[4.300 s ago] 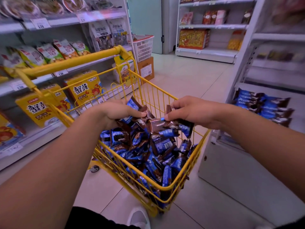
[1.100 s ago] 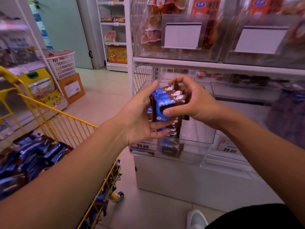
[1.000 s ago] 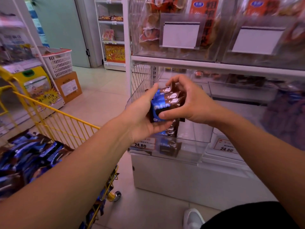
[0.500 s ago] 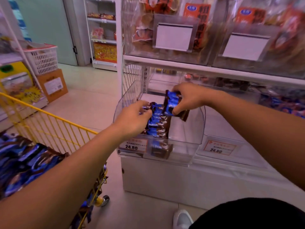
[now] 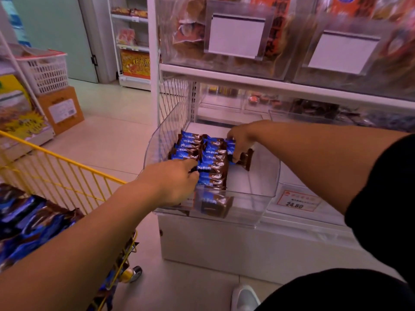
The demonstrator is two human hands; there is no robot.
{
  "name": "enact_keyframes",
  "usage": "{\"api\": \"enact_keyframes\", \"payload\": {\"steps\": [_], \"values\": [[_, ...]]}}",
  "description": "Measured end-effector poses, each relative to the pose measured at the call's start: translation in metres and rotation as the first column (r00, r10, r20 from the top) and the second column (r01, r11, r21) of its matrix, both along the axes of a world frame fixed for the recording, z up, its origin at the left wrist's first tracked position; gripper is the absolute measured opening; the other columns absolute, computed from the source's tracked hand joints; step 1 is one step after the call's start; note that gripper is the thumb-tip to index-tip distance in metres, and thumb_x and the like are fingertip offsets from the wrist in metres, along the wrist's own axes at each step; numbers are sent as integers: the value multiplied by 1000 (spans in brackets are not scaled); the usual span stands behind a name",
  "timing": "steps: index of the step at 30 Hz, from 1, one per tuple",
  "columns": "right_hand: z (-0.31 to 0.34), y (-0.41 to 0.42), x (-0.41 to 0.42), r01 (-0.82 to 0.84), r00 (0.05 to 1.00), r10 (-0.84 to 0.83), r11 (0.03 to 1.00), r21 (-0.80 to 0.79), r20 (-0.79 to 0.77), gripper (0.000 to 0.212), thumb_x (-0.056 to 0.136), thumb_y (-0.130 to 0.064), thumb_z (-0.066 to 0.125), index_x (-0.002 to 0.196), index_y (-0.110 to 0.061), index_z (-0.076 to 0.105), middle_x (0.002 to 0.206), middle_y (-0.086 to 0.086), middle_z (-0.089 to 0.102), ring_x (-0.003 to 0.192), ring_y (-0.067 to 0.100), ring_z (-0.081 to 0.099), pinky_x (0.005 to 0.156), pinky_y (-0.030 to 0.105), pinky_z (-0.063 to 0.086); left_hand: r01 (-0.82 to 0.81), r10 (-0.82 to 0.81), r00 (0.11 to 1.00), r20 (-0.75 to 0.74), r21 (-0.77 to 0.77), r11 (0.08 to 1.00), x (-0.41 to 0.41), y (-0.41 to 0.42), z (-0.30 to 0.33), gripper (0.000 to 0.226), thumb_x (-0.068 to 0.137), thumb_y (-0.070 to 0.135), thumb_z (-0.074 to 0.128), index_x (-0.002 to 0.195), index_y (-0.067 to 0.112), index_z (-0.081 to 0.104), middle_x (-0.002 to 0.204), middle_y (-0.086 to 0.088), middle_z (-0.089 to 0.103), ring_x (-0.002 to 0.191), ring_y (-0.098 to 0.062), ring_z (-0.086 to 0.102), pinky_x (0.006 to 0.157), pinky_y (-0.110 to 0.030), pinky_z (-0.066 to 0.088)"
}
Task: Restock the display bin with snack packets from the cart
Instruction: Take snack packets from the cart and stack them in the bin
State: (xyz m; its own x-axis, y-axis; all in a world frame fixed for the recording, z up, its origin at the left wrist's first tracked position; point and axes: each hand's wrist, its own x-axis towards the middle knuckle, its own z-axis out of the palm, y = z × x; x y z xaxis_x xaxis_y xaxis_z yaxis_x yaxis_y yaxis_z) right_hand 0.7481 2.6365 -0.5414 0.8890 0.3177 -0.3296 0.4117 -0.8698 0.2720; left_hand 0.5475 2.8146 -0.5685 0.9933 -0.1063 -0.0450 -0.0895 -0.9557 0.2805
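Note:
A clear plastic display bin sits on the lowest shelf, holding two rows of blue-and-brown snack packets. My right hand is inside the bin at the back and pinches a packet at the right of the rows. My left hand reaches over the bin's front left rim, its fingertips curled on the nearest packets of the left row. The yellow wire cart stands at the left, piled with more of the same packets.
Clear bins of other snacks fill the shelf above. A price tag reading 24.80 lies right of the bin. A white basket on a cardboard box stands on the floor at the left. My shoe is below.
Both hands carried a stack of packets from the cart to the bin and lowered it in. The packets now lie in rows, and my hands have spread apart over them.

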Motion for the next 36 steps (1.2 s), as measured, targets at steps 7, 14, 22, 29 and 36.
{"api": "enact_keyframes", "payload": {"steps": [7,14,22,29,36], "values": [[-3,3,-13,-143,979,165,974,-178,121,69,75,-47,84,128,-12,59,105,3,57,94,23,58,77,34,50,37,-38,999,23,46,998,-1,-2,1,42,106,43,25,140,27,43,141,-1,52,121,-21,50,85,-32,38],[-4,-1,-18,-101,984,117,987,-123,135,71,76,-47,83,128,-7,56,110,7,61,92,22,54,79,32,46,18,-12,995,97,-64,998,2,1,-7,38,105,44,32,137,29,45,133,-1,57,99,-13,48,72,-29,40],[26,20,-53,-165,963,191,976,-142,189,56,87,-38,76,128,-4,59,125,16,63,110,34,62,94,40,52,203,-40,822,569,-227,952,-27,31,25,11,90,21,62,97,19,71,88,3,72,79,-11,64,76,-32,55],[61,90,-237,-798,602,604,421,432,522,34,88,-50,49,84,-27,73,70,-7,69,60,15,62,60,25,44,-158,285,738,612,-253,954,-86,151,40,12,75,37,61,74,26,65,58,9,62,61,-10,61,60,-27,48],[18,227,-290,-744,610,761,646,170,-222,60,81,-59,73,120,-14,64,113,5,66,102,25,62,82,33,52,-309,490,706,-511,400,863,-137,229,-3,46,80,58,71,110,22,67,96,5,63,89,-20,65,61,-31,60]]}}
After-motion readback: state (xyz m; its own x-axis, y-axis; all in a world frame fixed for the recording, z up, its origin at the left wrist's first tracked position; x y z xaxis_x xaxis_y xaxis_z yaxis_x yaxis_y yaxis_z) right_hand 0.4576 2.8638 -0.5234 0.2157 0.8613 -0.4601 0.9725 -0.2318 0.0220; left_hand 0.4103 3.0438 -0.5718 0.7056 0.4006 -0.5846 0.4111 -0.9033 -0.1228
